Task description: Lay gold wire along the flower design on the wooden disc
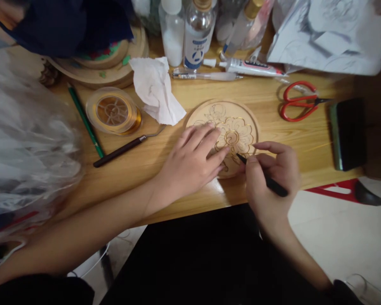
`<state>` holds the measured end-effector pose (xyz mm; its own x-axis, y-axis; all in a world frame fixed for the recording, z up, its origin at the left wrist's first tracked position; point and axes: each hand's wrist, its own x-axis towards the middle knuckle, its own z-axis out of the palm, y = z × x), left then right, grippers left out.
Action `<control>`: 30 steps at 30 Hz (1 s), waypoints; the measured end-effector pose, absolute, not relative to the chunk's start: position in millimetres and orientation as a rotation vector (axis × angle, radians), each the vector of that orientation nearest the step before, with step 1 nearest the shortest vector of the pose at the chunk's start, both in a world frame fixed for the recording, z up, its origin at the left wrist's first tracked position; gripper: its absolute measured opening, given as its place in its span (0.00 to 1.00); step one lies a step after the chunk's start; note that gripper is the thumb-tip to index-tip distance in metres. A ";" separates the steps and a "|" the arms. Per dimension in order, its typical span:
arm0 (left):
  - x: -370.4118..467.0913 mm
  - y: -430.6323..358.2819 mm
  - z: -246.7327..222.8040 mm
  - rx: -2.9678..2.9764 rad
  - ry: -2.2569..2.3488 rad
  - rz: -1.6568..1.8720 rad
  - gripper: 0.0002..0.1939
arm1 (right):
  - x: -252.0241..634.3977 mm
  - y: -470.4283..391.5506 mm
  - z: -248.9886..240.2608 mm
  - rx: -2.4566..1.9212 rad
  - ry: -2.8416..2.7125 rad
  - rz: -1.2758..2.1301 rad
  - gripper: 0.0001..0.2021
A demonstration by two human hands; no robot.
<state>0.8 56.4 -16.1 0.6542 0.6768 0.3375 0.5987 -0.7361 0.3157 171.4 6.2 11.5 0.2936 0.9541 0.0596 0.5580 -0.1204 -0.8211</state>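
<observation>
A round wooden disc lies near the table's front edge, with a flower drawing on it. Shiny gold wire follows part of the petals and a spiral at the flower's centre. My left hand rests on the disc's left part, fingers spread and flat, covering some of the drawing. In my right hand are slim black tweezers, gripped between thumb and fingers. Their tip points at the wire work just below the spiral. A thin gold strand stretches rightward past my right hand.
Left of the disc lie a crumpled tissue, a gold wire spool, a dark-handled hooked tool and a green pencil. Bottles, a pen and a glue tube line the back. Red-handled scissors and a phone lie right.
</observation>
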 end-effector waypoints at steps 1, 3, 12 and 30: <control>0.8 56.4 -15.6 2.697 1.048 0.649 0.14 | 171.5 5.6 10.7 -1.793 -1.395 0.624 0.08; 0.7 56.4 -14.4 2.697 1.048 0.637 0.14 | 172.3 4.5 9.2 -1.798 -1.464 0.598 0.09; 0.5 56.5 -13.6 2.693 1.045 0.642 0.14 | 190.1 15.2 18.1 -1.597 -2.007 0.398 0.12; 1.1 56.3 -12.2 2.672 1.058 0.625 0.13 | 206.4 37.9 30.2 -1.228 -2.466 0.332 0.12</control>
